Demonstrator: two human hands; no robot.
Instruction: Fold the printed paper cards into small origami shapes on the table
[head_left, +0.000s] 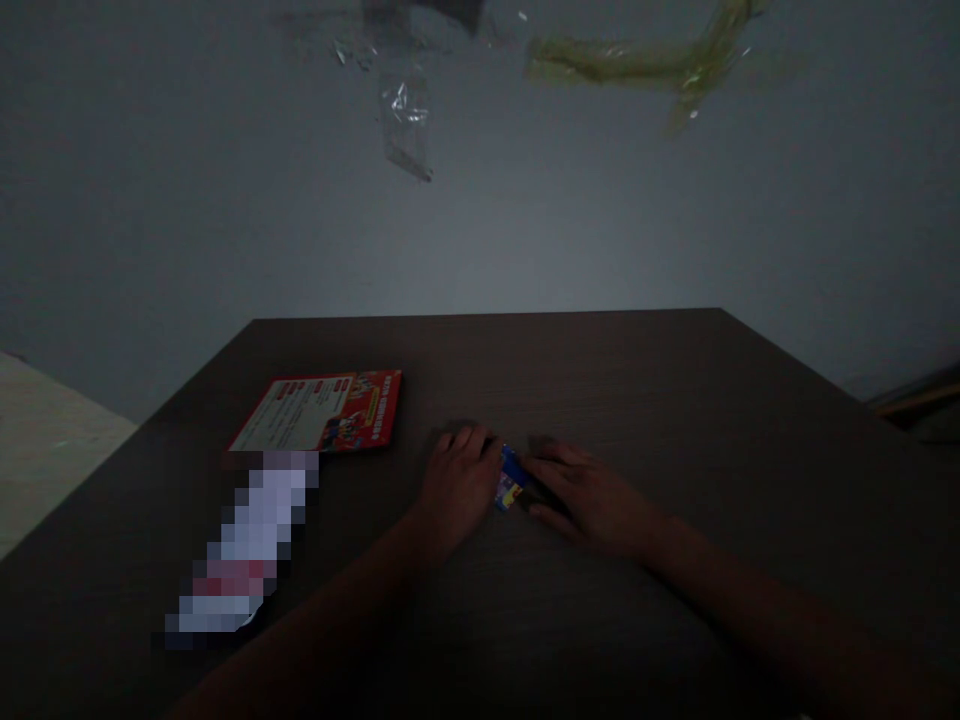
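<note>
Between my hands on the dark wooden table [480, 370] lies a small blue, colourfully printed card or packet [509, 480]; which of these it is, I cannot tell. My left hand [459, 487] rests palm down at its left side and covers part of that edge, with its fingers lying on the tabletop. From the right, my right hand [589, 492] reaches to it with fingers stretched out and the thumb apart. Those fingertips are at the blue thing's right edge. The dim light blurs where they touch.
A red printed box or booklet [386, 410] with a white text panel lies at the left. Nearer me is a pale long object [251, 540], blurred out by pixels. Behind the table stands a grey wall [480, 220] with yellowed tape [615, 62] and clear tape [405, 115].
</note>
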